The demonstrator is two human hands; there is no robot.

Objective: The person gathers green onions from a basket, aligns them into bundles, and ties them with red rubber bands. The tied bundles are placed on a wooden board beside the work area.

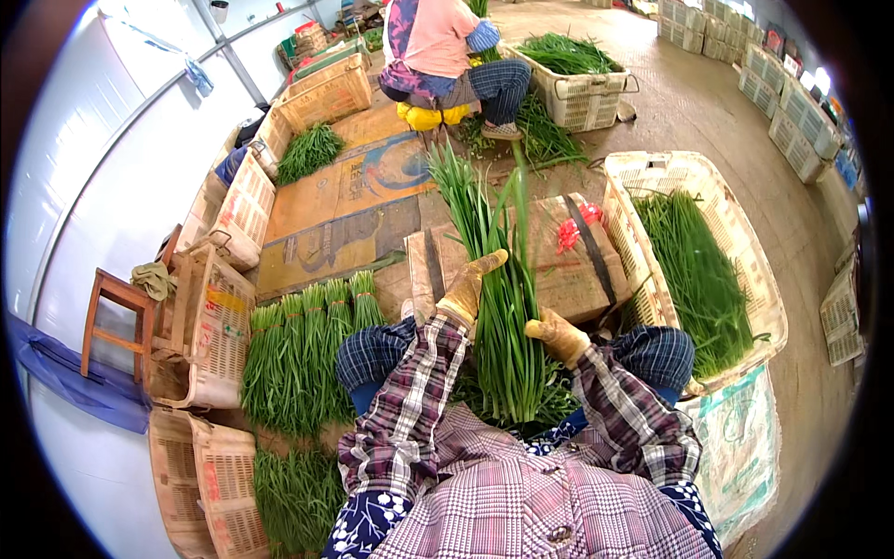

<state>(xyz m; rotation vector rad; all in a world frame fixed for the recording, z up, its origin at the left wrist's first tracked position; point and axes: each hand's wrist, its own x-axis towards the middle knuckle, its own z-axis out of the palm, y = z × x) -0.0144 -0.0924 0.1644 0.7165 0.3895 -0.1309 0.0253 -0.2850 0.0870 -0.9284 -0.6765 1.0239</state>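
Note:
A long bunch of green leafy stalks (503,354) stands at a slant between my knees, above a cardboard-covered box (566,275) with dark straps and a red tied bit. My left hand (470,289), in a yellowish work glove, is closed on the bunch's left side at mid-height. My right hand (559,335), gloved alike, grips its right side a little lower. More loose leaves lie in my lap below the bunch, partly hidden by it.
A crate of loose greens (759,279) stands at right. Tied bundles (312,363) lie at left beside empty-looking crates (214,326) and a wooden stool (116,298). Ahead, a co-worker (438,47) sits by another crate (582,98). Stacked crates (796,130) line the right side.

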